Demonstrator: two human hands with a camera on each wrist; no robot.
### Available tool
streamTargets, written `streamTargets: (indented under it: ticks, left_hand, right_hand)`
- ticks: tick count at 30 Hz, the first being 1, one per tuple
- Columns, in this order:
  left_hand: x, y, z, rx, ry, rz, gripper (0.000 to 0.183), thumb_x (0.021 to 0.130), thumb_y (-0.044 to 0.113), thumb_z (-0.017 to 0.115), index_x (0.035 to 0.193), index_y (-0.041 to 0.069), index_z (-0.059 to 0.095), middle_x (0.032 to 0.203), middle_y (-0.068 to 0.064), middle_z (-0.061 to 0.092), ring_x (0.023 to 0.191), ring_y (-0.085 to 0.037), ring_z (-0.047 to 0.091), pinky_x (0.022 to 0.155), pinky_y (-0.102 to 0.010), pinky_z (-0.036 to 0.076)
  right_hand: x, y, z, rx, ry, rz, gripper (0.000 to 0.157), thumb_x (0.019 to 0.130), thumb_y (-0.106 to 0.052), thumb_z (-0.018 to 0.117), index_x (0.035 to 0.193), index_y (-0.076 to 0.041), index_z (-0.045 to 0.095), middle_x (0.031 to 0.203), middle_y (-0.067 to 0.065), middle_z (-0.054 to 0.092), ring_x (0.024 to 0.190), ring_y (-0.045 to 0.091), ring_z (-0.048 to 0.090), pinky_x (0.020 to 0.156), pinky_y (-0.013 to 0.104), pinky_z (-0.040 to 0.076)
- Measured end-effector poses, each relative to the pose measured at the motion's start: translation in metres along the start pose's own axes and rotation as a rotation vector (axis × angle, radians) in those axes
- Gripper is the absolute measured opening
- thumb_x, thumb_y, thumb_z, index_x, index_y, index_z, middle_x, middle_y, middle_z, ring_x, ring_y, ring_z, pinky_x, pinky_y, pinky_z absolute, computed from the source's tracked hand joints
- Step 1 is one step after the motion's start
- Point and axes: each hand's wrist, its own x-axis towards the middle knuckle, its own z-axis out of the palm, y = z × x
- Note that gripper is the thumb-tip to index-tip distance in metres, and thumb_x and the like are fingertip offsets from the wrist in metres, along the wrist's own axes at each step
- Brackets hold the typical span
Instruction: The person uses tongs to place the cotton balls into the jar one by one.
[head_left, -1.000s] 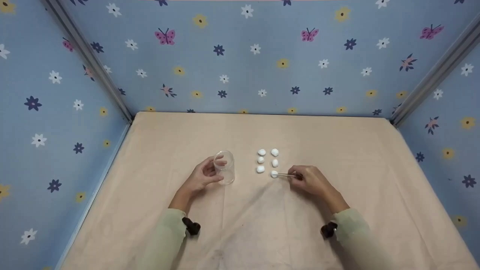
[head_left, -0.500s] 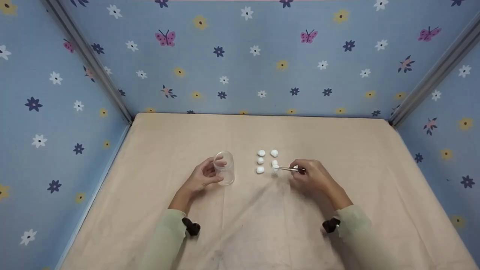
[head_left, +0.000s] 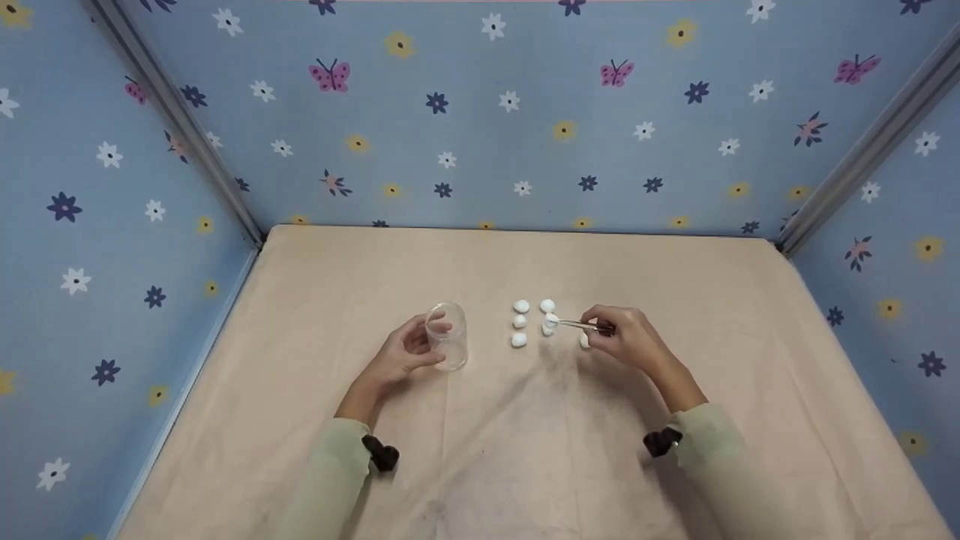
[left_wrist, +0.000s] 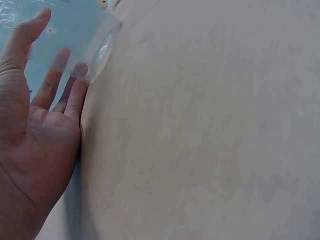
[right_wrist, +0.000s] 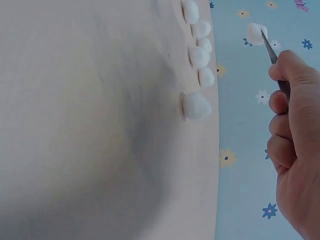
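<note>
Behind white balls (head_left: 519, 321) on beige cloth (head_left: 480, 262) stands a flowered wall (head_left: 480, 127).

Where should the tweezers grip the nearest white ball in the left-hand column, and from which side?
Probably across the middle of that white ball, coming from the right: it is roundish with no handle, and bare cloth shows immediately on that side. The right hand already holds the tweezers pointing leftward in the head view.
</note>
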Motion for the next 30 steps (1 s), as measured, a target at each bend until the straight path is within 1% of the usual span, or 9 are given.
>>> streamTargets:
  ticks: [3, 6, 12, 18, 20, 27, 30]
  left_hand:
    - [0.0, 0.0, 0.0, 0.009, 0.001, 0.003, 0.08, 0.098, -0.007, 0.081, 0.168, -0.001, 0.045, 0.162, -0.032, 0.059, 0.159, -0.047, 0.052, 0.119, -0.018, 0.049]
    - [0.0, -0.001, 0.0, 0.015, -0.002, 0.015, 0.079, 0.098, -0.005, 0.081, 0.168, -0.002, 0.045, 0.162, -0.032, 0.059, 0.158, -0.045, 0.054, 0.119, -0.017, 0.049]
    - [0.0, -0.001, -0.001, -0.007, -0.009, 0.023, 0.079, 0.098, -0.006, 0.081, 0.168, -0.003, 0.044, 0.161, -0.033, 0.059, 0.157, -0.037, 0.056, 0.121, -0.018, 0.049]
    - [0.001, 0.0, -0.001, -0.01, -0.008, 0.027, 0.08, 0.097, -0.007, 0.081, 0.168, -0.004, 0.043, 0.162, -0.034, 0.058, 0.159, -0.045, 0.052, 0.121, -0.018, 0.049]
    - [0.001, 0.0, -0.001, -0.001, -0.007, 0.021, 0.08, 0.098, -0.007, 0.081, 0.168, -0.003, 0.043, 0.162, -0.033, 0.058, 0.16, -0.045, 0.052, 0.12, -0.017, 0.049]
    - [0.0, -0.001, -0.001, -0.003, 0.006, 0.015, 0.08, 0.097, -0.008, 0.081, 0.168, -0.002, 0.045, 0.162, -0.032, 0.059, 0.155, -0.032, 0.059, 0.12, -0.018, 0.05]
    - [0.0, -0.002, -0.001, 0.009, 0.004, 0.016, 0.079, 0.098, -0.006, 0.082, 0.168, -0.002, 0.045, 0.162, -0.032, 0.06, 0.155, -0.031, 0.06, 0.12, -0.018, 0.05]
  right_hand:
    - [0.003, -0.004, 0.0, 0.03, 0.007, 0.007, 0.02, 0.089, 0.006, 0.076, 0.104, -0.006, 0.081, 0.07, 0.002, 0.063, 0.065, 0.001, 0.043, 0.063, 0.021, 0.036]
    - [0.007, -0.007, 0.0, 0.045, 0.013, 0.002, 0.018, 0.09, 0.006, 0.075, 0.103, -0.006, 0.081, 0.069, 0.002, 0.062, 0.065, 0.001, 0.043, 0.062, 0.022, 0.036]
    - [0.016, -0.015, 0.0, 0.092, 0.035, -0.018, 0.017, 0.093, 0.007, 0.075, 0.103, -0.005, 0.081, 0.072, 0.006, 0.066, 0.066, 0.001, 0.045, 0.062, 0.021, 0.039]
    - [0.024, -0.02, 0.003, 0.116, 0.061, -0.053, 0.018, 0.091, 0.009, 0.075, 0.103, -0.004, 0.081, 0.069, 0.006, 0.063, 0.065, 0.001, 0.045, 0.062, 0.018, 0.037]
    - [0.027, -0.022, 0.004, 0.121, 0.06, -0.064, 0.019, 0.09, 0.009, 0.075, 0.103, -0.003, 0.081, 0.068, 0.006, 0.062, 0.064, 0.002, 0.044, 0.062, 0.017, 0.035]
    - [0.036, -0.034, 0.005, 0.136, 0.058, -0.088, 0.02, 0.091, 0.009, 0.074, 0.105, -0.003, 0.082, 0.069, 0.007, 0.063, 0.064, 0.002, 0.043, 0.062, 0.016, 0.033]
    - [0.04, -0.038, 0.007, 0.127, 0.053, -0.095, 0.018, 0.092, 0.007, 0.075, 0.105, -0.004, 0.082, 0.072, 0.008, 0.065, 0.065, 0.002, 0.043, 0.062, 0.019, 0.034]
